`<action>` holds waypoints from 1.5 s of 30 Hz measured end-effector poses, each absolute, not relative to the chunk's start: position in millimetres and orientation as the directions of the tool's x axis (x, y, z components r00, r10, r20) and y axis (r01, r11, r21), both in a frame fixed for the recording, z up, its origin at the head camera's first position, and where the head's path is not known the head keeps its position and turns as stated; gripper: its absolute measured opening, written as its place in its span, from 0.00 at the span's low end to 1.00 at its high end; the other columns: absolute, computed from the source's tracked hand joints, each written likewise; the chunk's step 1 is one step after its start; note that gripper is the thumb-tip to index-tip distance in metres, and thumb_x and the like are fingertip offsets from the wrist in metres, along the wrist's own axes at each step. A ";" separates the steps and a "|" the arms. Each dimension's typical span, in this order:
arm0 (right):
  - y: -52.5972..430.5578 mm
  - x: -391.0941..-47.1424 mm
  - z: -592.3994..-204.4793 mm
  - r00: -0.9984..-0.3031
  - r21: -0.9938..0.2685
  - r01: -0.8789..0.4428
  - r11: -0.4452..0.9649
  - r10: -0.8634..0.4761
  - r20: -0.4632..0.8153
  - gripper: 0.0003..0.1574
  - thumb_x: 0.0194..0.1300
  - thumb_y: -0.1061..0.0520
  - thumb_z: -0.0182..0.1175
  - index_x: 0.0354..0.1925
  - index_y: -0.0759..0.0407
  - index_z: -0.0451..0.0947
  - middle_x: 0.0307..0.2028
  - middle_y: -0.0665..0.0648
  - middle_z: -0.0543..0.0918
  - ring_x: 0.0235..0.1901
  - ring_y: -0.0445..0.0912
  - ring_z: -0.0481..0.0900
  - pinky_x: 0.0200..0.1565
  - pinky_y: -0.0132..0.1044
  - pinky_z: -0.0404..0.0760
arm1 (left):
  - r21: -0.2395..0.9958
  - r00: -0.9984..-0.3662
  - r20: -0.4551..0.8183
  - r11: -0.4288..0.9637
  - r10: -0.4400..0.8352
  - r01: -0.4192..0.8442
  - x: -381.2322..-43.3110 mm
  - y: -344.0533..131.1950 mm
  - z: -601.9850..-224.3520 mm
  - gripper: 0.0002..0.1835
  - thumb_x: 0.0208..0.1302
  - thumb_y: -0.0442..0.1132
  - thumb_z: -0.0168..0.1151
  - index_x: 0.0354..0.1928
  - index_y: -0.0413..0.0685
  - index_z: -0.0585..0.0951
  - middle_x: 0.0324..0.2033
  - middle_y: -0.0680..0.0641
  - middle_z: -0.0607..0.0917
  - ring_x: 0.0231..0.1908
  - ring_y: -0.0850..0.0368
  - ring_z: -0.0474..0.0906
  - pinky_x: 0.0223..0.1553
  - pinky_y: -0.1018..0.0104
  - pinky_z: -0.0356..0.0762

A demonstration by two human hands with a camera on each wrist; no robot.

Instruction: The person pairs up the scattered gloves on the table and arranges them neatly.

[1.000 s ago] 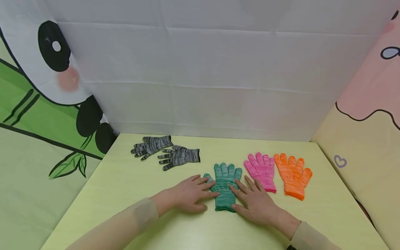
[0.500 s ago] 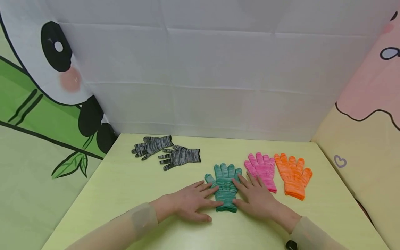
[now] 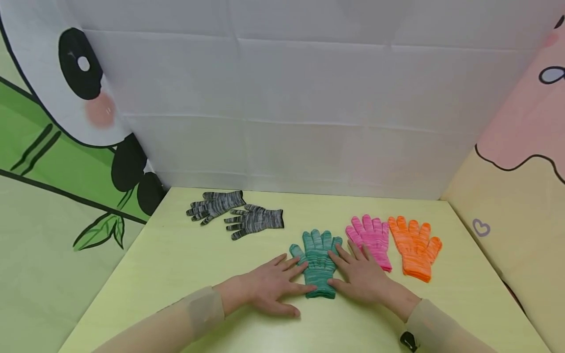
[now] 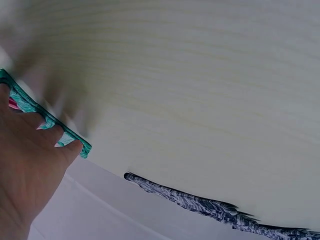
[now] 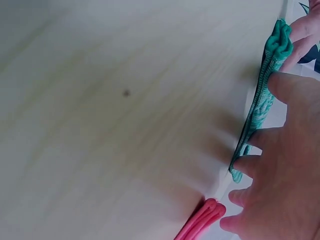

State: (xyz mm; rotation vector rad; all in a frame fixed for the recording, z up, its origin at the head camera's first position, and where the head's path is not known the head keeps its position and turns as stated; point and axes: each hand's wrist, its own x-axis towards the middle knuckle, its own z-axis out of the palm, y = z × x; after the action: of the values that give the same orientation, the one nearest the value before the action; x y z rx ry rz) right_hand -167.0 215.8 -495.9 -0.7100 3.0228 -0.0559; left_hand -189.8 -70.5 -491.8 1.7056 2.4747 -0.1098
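Observation:
A green knit glove (image 3: 320, 264) lies flat near the middle of the table, fingers pointing away and cuff toward me. From its left side my left hand (image 3: 277, 285) reaches over it with spread, straight fingers, the fingertips at its edge and cuff. On the other side my right hand (image 3: 363, 277) rests its spread fingertips on the glove's right edge; the thumb is by the cuff. Two of its fingers overlap the pink glove (image 3: 372, 240). In the right wrist view the green glove (image 5: 265, 90) shows edge-on under those fingertips. Neither hand grips anything.
An orange glove (image 3: 415, 247) lies right of the pink one. Toward the back left are two grey-black gloves, one (image 3: 215, 206) behind the other (image 3: 255, 222). A pale wall sheet (image 3: 300, 117) rises along the back edge of the yellow table (image 3: 176, 264).
Over the last second my left hand has slid slightly toward me and right along the green glove, its thumb now lower. My right hand has shifted slightly outward and away. The gloves lie almost unchanged.

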 end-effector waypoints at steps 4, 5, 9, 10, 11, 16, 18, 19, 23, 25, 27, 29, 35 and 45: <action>216.1 -167.0 -497.7 -0.894 -0.055 -0.447 0.893 -0.449 -0.016 0.49 0.61 0.23 0.37 0.71 0.44 0.51 0.71 0.53 0.51 0.69 0.60 0.40 0.64 0.60 0.39 | 0.021 -0.353 -0.139 0.359 0.925 0.933 -189.6 -71.4 -492.8 0.37 0.60 0.74 0.28 0.71 0.75 0.44 0.72 0.45 0.43 0.69 0.43 0.38 0.65 0.41 0.41; 216.2 -166.1 -497.8 -0.894 -0.056 -0.448 0.892 -0.449 -0.007 0.48 0.61 0.23 0.37 0.71 0.44 0.51 0.71 0.53 0.51 0.69 0.60 0.40 0.64 0.60 0.39 | 0.023 -0.353 -0.135 0.359 0.926 0.933 -189.2 -71.8 -493.2 0.38 0.60 0.74 0.28 0.71 0.75 0.44 0.72 0.46 0.42 0.70 0.44 0.37 0.65 0.42 0.41; 217.3 -158.3 -497.5 -0.892 -0.061 -0.451 0.890 -0.449 0.040 0.48 0.60 0.23 0.40 0.71 0.42 0.52 0.71 0.51 0.52 0.69 0.59 0.39 0.64 0.60 0.40 | 0.040 -0.342 -0.119 0.348 0.932 0.936 -185.6 -73.0 -494.1 0.39 0.60 0.74 0.28 0.72 0.73 0.43 0.72 0.49 0.43 0.70 0.47 0.38 0.65 0.43 0.42; 217.2 -155.3 -497.5 -0.891 -0.065 -0.454 0.888 -0.452 0.046 0.47 0.60 0.23 0.41 0.71 0.42 0.53 0.71 0.51 0.53 0.69 0.59 0.39 0.64 0.60 0.40 | 0.041 -0.338 -0.119 0.345 0.934 0.938 -184.5 -73.8 -494.2 0.39 0.60 0.74 0.28 0.72 0.72 0.43 0.72 0.49 0.43 0.70 0.47 0.39 0.65 0.43 0.43; 217.1 -152.2 -497.7 -0.888 -0.069 -0.460 0.885 -0.458 0.045 0.47 0.60 0.23 0.41 0.71 0.41 0.53 0.70 0.50 0.53 0.70 0.59 0.38 0.64 0.60 0.40 | 0.041 -0.336 -0.121 0.343 0.934 0.939 -183.4 -75.0 -494.3 0.39 0.60 0.74 0.28 0.72 0.72 0.43 0.72 0.49 0.43 0.70 0.48 0.40 0.65 0.44 0.44; 214.5 -140.9 -500.2 -0.867 -0.114 -0.496 0.861 -0.499 0.007 0.44 0.62 0.25 0.40 0.70 0.40 0.54 0.70 0.48 0.54 0.69 0.59 0.39 0.64 0.61 0.40 | 0.049 -0.343 -0.114 0.350 0.932 0.935 -179.2 -80.0 -495.4 0.38 0.61 0.73 0.28 0.72 0.72 0.44 0.72 0.48 0.44 0.70 0.48 0.40 0.65 0.44 0.45; 213.5 -139.7 -501.0 -0.866 -0.127 -0.497 0.859 -0.501 0.002 0.44 0.62 0.25 0.40 0.70 0.40 0.54 0.70 0.48 0.53 0.69 0.59 0.39 0.64 0.61 0.41 | 0.051 -0.353 -0.101 0.359 0.930 0.932 -178.9 -80.1 -496.1 0.37 0.61 0.73 0.28 0.71 0.72 0.45 0.72 0.48 0.45 0.70 0.48 0.40 0.65 0.44 0.45; 213.1 -139.5 -501.0 -0.867 -0.127 -0.495 0.860 -0.499 0.003 0.44 0.62 0.25 0.40 0.70 0.40 0.54 0.70 0.48 0.53 0.69 0.59 0.39 0.64 0.61 0.41 | 0.054 -0.357 -0.096 0.363 0.929 0.930 -179.0 -79.7 -496.2 0.37 0.62 0.73 0.28 0.71 0.72 0.45 0.72 0.49 0.45 0.70 0.48 0.40 0.65 0.45 0.44; 213.9 -138.2 -499.0 -0.865 -0.119 -0.500 0.858 -0.502 0.013 0.44 0.62 0.26 0.41 0.70 0.41 0.54 0.70 0.48 0.53 0.69 0.59 0.39 0.64 0.60 0.42 | 0.072 -0.377 -0.088 0.384 0.922 0.921 -179.1 -76.7 -496.0 0.38 0.62 0.72 0.28 0.72 0.70 0.44 0.72 0.51 0.46 0.70 0.49 0.41 0.65 0.46 0.45; 215.3 -136.1 -496.3 -0.864 -0.118 -0.502 0.857 -0.503 0.025 0.44 0.62 0.26 0.41 0.71 0.42 0.54 0.70 0.49 0.53 0.69 0.59 0.40 0.64 0.60 0.43 | 0.087 -0.389 -0.091 0.396 0.917 0.914 -178.9 -74.6 -495.5 0.39 0.62 0.72 0.28 0.72 0.68 0.43 0.72 0.51 0.45 0.70 0.50 0.41 0.65 0.46 0.45; 217.6 -133.3 -492.0 -0.870 -0.125 -0.493 0.861 -0.491 0.045 0.43 0.63 0.27 0.43 0.70 0.42 0.55 0.70 0.50 0.54 0.69 0.58 0.41 0.64 0.59 0.45 | 0.101 -0.401 -0.092 0.409 0.911 0.907 -178.6 -72.0 -495.3 0.40 0.62 0.72 0.28 0.72 0.67 0.42 0.72 0.52 0.44 0.70 0.51 0.40 0.66 0.45 0.44; 220.6 -129.8 -486.8 -0.880 -0.125 -0.475 0.871 -0.470 0.071 0.43 0.63 0.27 0.43 0.70 0.41 0.55 0.70 0.50 0.55 0.70 0.57 0.42 0.65 0.57 0.47 | 0.104 -0.408 -0.097 0.417 0.908 0.903 -178.0 -69.4 -495.3 0.39 0.62 0.72 0.27 0.72 0.68 0.41 0.72 0.52 0.42 0.70 0.51 0.38 0.66 0.45 0.43; 233.6 -118.6 -472.8 -0.890 -0.094 -0.443 0.891 -0.424 0.169 0.42 0.62 0.29 0.47 0.70 0.40 0.55 0.70 0.48 0.55 0.69 0.54 0.46 0.64 0.56 0.50 | 0.088 -0.425 -0.139 0.439 0.894 0.894 -174.7 -62.7 -497.5 0.38 0.61 0.73 0.22 0.71 0.71 0.40 0.72 0.53 0.39 0.70 0.49 0.34 0.66 0.44 0.39; 258.2 -107.3 -466.2 -0.884 -0.031 -0.406 0.913 -0.384 0.268 0.45 0.62 0.28 0.46 0.71 0.43 0.53 0.69 0.50 0.58 0.69 0.54 0.46 0.67 0.52 0.41 | 0.045 -0.495 -0.155 0.506 0.855 0.861 -188.5 -48.3 -495.3 0.39 0.60 0.74 0.20 0.72 0.70 0.45 0.72 0.51 0.43 0.70 0.47 0.36 0.65 0.44 0.41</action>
State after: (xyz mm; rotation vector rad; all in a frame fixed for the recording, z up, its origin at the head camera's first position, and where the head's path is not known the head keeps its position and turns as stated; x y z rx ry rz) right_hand -107.3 258.2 -466.2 -0.6979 3.3245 -0.1481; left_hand -188.5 -48.3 -495.3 1.4859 2.5869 -0.0574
